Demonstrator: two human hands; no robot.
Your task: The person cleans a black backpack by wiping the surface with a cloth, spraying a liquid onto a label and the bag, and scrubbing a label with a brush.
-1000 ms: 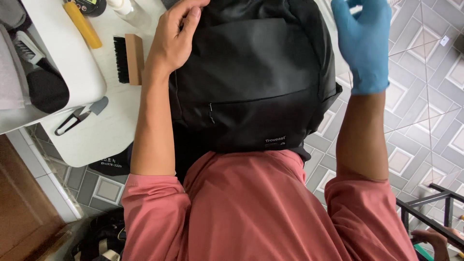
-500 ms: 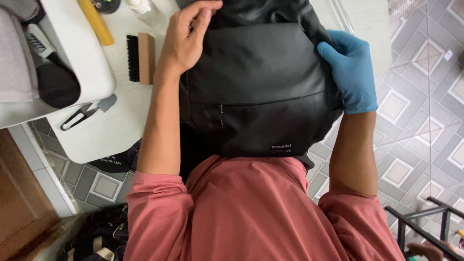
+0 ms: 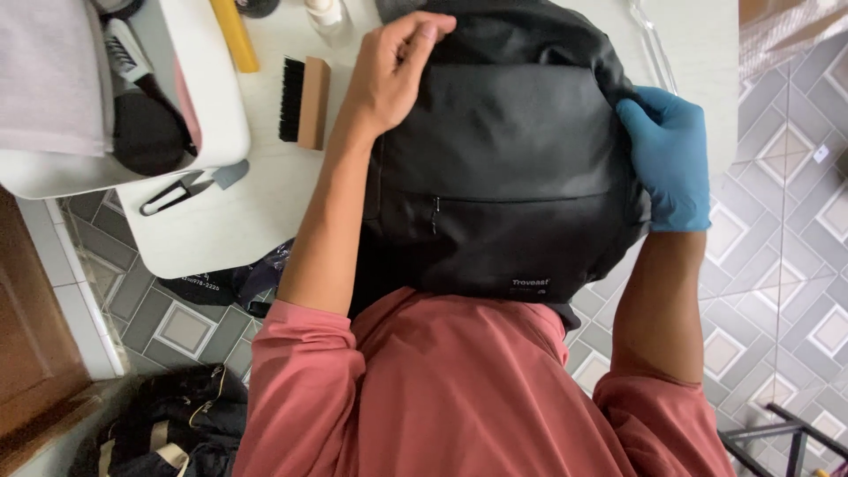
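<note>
On the white table (image 3: pixel 256 221), against the person's chest, rests a black backpack (image 3: pixel 503 177). It sits between both hands. The bare left hand (image 3: pixel 389 75) pinches the bag's top left edge with closed fingers. The right hand (image 3: pixel 671 159), in a blue glove, presses the bag's right side, fingers wrapped around it. A second ago that gloved hand was off the bag. A brush (image 3: pixel 305 102) lies just beside.

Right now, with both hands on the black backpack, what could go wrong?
The black backpack overhangs the white table edge toward the person, so it may slide off if the left hand or gloved right hand lets go. Shifting it leftward could knock the wooden brush lying close by.
</note>
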